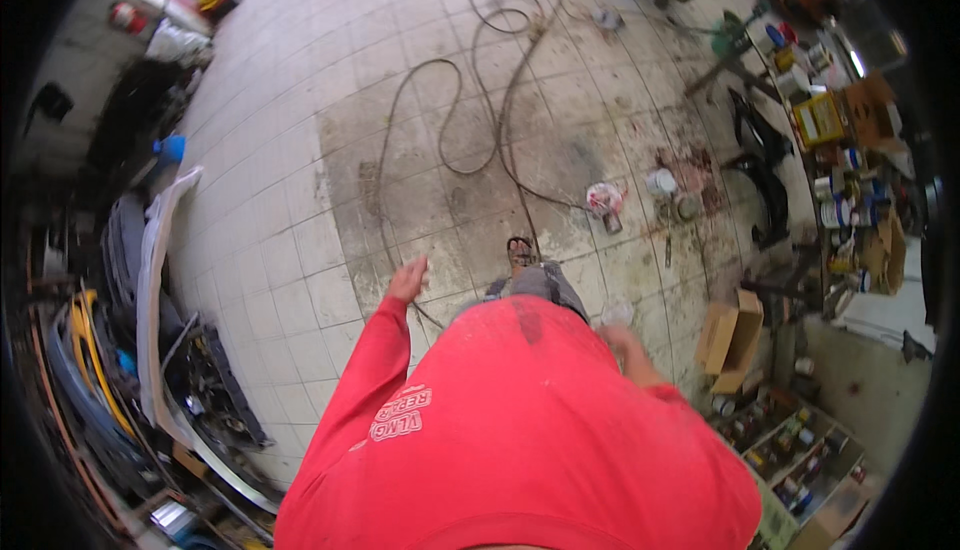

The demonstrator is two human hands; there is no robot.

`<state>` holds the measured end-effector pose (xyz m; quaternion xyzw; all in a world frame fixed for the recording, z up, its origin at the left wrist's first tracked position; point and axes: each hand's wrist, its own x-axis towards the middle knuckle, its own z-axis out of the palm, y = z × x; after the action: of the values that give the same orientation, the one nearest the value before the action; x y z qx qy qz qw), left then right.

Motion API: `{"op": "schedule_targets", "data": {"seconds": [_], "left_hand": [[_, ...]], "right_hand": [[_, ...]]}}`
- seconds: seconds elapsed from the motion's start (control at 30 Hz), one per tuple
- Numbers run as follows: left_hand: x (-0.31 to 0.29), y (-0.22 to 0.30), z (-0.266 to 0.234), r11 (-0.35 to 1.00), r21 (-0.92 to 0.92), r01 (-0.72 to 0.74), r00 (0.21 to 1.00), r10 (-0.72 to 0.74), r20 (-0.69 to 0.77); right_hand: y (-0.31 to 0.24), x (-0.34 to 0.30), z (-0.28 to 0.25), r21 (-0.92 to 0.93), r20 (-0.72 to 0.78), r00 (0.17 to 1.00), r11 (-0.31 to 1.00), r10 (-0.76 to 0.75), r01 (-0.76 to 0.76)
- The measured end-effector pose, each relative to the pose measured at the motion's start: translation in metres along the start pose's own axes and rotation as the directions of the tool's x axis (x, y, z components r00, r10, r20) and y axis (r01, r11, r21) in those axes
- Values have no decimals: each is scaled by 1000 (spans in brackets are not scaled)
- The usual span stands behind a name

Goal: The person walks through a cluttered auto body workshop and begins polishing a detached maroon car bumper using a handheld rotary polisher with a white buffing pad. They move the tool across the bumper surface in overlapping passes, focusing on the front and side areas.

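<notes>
The left hand (408, 280) seems empty, fingers loosely spread, perhaps held out for balance; whether the right hand (630, 348) holds something, I cannot tell. The hose (503, 115) lies looped on the floor (265, 180) ahead, probably left slack, and crosses the way; rightward stand a white can (660, 182) and a box (714, 338).

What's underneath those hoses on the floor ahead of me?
Stained, square floor tiles show on both sides of the hoses. The narrow strips directly beneath them are covered, so I can't see what's there.

The hose (499, 130) lies on the floor (262, 200), car parts (152, 300) left, boxes (742, 342) right.
</notes>
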<state>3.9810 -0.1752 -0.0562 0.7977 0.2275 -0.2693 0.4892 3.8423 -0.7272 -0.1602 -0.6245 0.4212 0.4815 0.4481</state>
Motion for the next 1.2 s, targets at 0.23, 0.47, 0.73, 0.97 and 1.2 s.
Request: {"op": "schedule_targets", "data": {"seconds": [0.23,0.47,0.73,0.97,1.2], "left_hand": [[-55,-138,-18,863,283,418,873,-467,137],[94,-51,-71,813,143,565,813,-578,73],[508,274,-219,986,156,57,997,-49,-51],[684,568,-290,982,39,-186,971,190,-148],[747,493,-271,933,337,125,980,-169,104]], "right_hand": [[-424,-61,-51,10,-33,834,835,-550,551],[-576,3,-71,26,-35,878,877,-478,479],[-551,52,-40,-103,16,995,990,-96,97],[-690,138,-57,-91,134,990,996,34,-22],[-1050,216,-148,-145,-103,954,953,-281,265]]}}
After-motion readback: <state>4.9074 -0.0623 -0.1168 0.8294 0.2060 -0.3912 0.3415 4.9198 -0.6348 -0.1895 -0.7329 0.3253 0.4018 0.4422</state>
